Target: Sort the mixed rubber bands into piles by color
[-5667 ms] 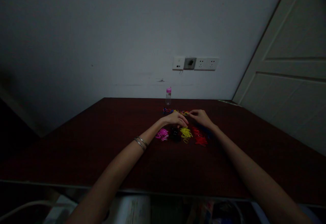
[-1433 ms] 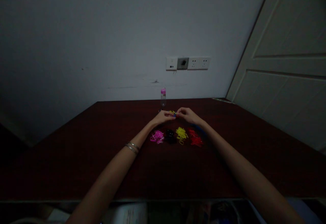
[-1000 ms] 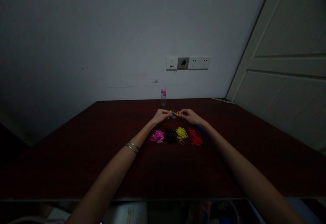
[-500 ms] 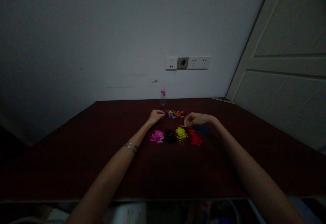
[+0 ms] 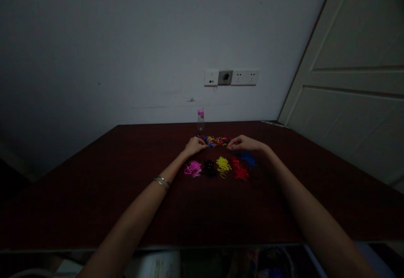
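Observation:
A mixed pile of small colored rubber bands (image 5: 215, 141) lies near the back of the dark red table. My left hand (image 5: 194, 146) rests at its left edge, thumb and fingers pinched; what is between them, if anything, is too small to make out. At the pile's right edge is my right hand (image 5: 241, 143), fingers stretched toward the bands and nothing visible in them. Nearer to me are sorted heaps: pink bands (image 5: 193, 168), black bands (image 5: 209, 167), yellow bands (image 5: 223, 165), red bands (image 5: 240, 170) and blue bands (image 5: 248, 159).
Behind the mixed pile stands a clear bottle with a pink top (image 5: 201, 120), close to the wall. Wall sockets (image 5: 244, 77) sit above the table (image 5: 94, 193). A pale door (image 5: 353, 67) is on the right. Below the front edge, a white container (image 5: 159, 264) shows.
My right hand has moved back from above the yellow and red heaps to the mixed pile, uncovering more blue bands. The yellow band at its fingertips has left them. My left hand shifted slightly.

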Available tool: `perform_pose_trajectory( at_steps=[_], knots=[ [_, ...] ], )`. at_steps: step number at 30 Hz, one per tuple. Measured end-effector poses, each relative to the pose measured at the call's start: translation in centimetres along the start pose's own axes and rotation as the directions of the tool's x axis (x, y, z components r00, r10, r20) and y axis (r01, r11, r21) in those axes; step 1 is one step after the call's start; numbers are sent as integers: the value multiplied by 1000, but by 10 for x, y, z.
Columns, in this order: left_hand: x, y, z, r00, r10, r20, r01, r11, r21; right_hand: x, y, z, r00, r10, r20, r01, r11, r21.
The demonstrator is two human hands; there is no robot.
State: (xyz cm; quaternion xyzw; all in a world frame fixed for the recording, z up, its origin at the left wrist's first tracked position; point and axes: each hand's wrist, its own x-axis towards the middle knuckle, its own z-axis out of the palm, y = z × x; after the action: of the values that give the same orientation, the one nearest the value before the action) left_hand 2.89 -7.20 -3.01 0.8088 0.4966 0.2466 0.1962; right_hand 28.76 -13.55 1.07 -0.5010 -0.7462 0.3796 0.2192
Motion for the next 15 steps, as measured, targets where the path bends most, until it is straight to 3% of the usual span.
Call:
perform_pose_trajectory(
  at_steps=[4, 8, 12, 15],
  knots=[
    [-8, 15, 1, 1000, 6, 20, -8, 991, 137, 6, 36, -7, 961, 41, -273, -11, 994, 113],
    [-13, 27, 5, 999, -32, -14, 34, 974, 225, 7, 68, -10, 850, 104, -516, -12, 984, 179],
    [-13, 31, 8, 996, -78, -42, 85, 974, 208, 6, 83, -8, 727, 148, -671, 33, 968, 249],
    [-10, 31, 9, 996, -75, -41, 81, 978, 192, 8, 87, -5, 668, 155, -728, 67, 962, 266]
  ],
)
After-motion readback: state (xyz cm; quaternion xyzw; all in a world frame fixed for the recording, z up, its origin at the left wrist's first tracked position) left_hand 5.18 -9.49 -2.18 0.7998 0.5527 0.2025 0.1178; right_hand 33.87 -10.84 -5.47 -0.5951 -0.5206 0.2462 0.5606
